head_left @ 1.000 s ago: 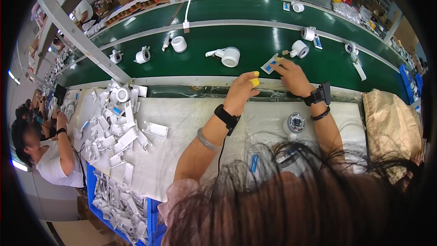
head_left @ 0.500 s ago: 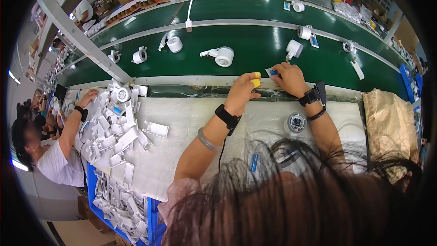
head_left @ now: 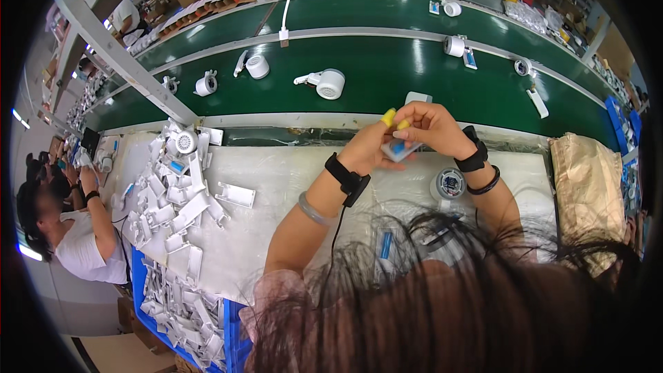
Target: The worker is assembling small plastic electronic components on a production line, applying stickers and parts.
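Left hand (head_left: 364,150) and right hand (head_left: 438,128) pinch 1 part (head_left: 398,148) (slightly blurred); blue crate (head_left: 233,333) holds white casings (head_left: 185,319).

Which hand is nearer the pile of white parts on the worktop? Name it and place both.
Left. The left hand is to the right of the pile of white parts, apart from it; the right hand is farther right.

a single fisheye view looks down from head height, near the counter (head_left: 290,174), facing the green belt (head_left: 387,62) at twelve o'clock.
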